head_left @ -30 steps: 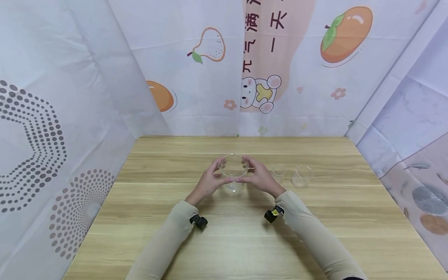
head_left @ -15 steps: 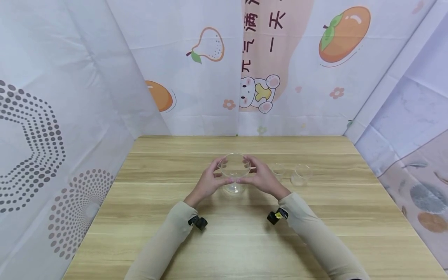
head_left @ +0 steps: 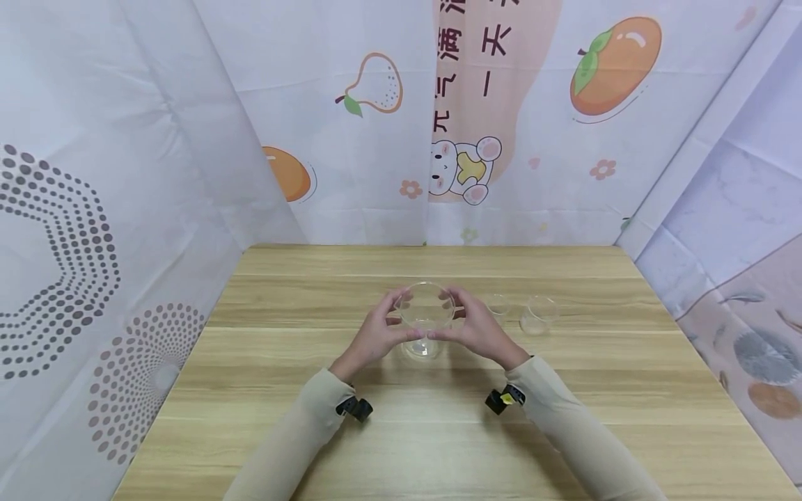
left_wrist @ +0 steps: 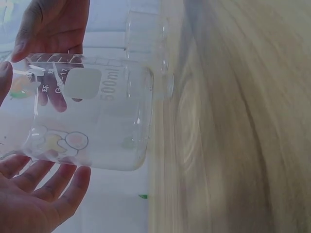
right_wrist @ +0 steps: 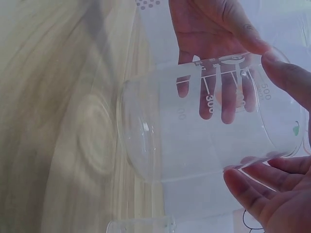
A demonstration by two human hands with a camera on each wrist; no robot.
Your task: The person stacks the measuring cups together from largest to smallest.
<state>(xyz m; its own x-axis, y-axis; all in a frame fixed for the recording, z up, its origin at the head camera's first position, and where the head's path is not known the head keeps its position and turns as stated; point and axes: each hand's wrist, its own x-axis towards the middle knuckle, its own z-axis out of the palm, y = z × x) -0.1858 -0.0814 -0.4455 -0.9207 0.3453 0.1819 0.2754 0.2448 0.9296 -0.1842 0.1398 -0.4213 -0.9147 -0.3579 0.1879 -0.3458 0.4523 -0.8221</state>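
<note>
Glass beaker was upright between both hands, around mid-bench, rim up. Base looked just clear of the wood; faint ring-shaped patch showed on the surface below it. Left hand gripped its left side, right hand its right. Fingers were curled round the wall, thumbs on the near side, tips close together. Left wrist view read 500ml and GG-17 on the glass; right wrist view showed scale lines with 300. Fingers were visible through the wall.

Right of the right hand, 2 smaller clear vessels stood on the bench, apart from each other: near vessel just beside that hand, far vessel further right. Both forearms wore beige sleeves, with a black camera at each wrist. Behind the bench hung a white curtain printed with fruit and flowers.
</note>
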